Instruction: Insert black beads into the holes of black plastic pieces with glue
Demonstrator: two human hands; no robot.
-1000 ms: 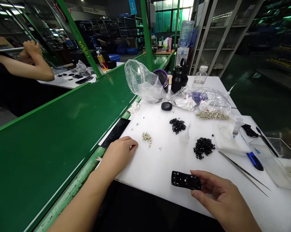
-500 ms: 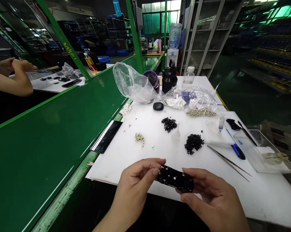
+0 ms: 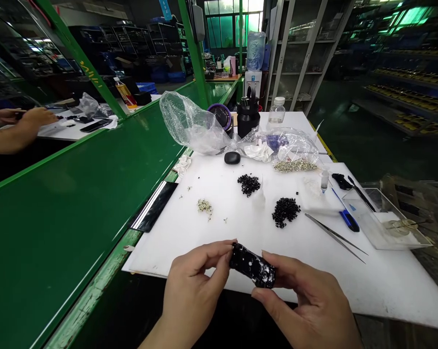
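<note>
A small black moulded plastic part (image 3: 251, 264), curved and shiny with small holes, is held over the near edge of the white work surface (image 3: 182, 225). My left hand (image 3: 200, 281) pinches its left end between thumb and fingers. Around its right end close the thumb and fingers of my right hand (image 3: 302, 295). Beyond the hands lie two heaps of tiny black pieces, one nearer (image 3: 285, 212) and one farther (image 3: 248, 184). A small pile of pale pieces (image 3: 204, 206) is off to the left. Metal tweezers (image 3: 335, 236) rest on the right.
A blue-handled tool (image 3: 348, 220) and a clear tray (image 3: 397, 230) are at the right. Plastic bags (image 3: 200, 131), a black bottle (image 3: 248, 116) and a clear jar (image 3: 277, 110) stand at the back. A green partition (image 3: 76, 194) runs along the left; behind it a co-worker's hands (image 3: 33, 118) show.
The black part has tilted between my hands, so light now glints off its right end. Both hands have shifted slightly left in the picture, and the whole view has moved a little.
</note>
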